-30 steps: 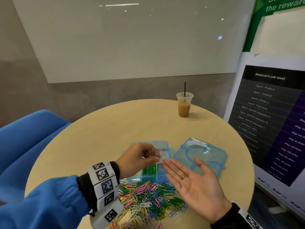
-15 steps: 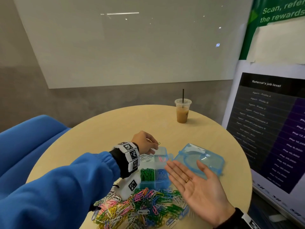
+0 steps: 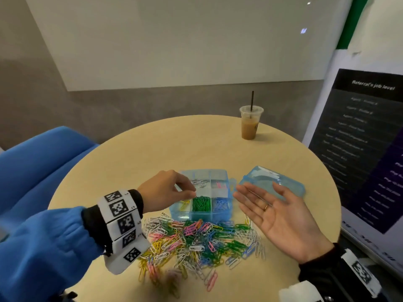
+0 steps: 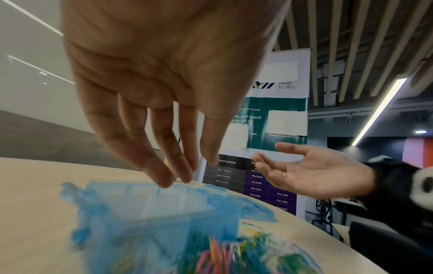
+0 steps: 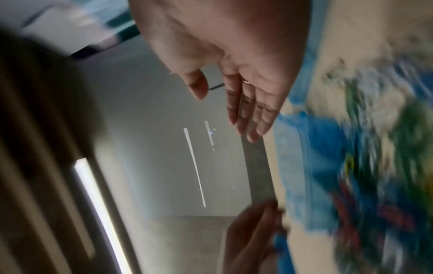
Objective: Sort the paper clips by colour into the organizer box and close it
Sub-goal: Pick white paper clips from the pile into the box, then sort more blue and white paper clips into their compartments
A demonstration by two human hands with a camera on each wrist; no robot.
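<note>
While I watch through the head camera, the round table (image 3: 135, 149) fills most of the view, with a blue chair (image 3: 32, 162) at its left and a printed banner (image 3: 362, 136) standing to the right. On the table's far side stands an iced coffee cup (image 3: 250, 125) with a straw. Nearer me lies the loose heap of paper clips (image 3: 196, 243), mixed white, green, pink, yellow and blue. Just behind the heap sits the organizer box (image 3: 204, 215), lid (image 3: 272, 182) swung open to its right; I see green clips (image 3: 201, 203) in the near middle compartment, yellow to their left, blue to their right, white and pink in the far row. My left hand (image 3: 165, 190) hovers over the box's left side, fingers drawn down together toward the thumb just above the green clips; whether a clip is pinched there I cannot tell, since the wrist view is blurred. My right hand (image 3: 277, 216) lies flat, palm up, fingers straight, holding nothing, just right of the box and partly in front of the lid.
</note>
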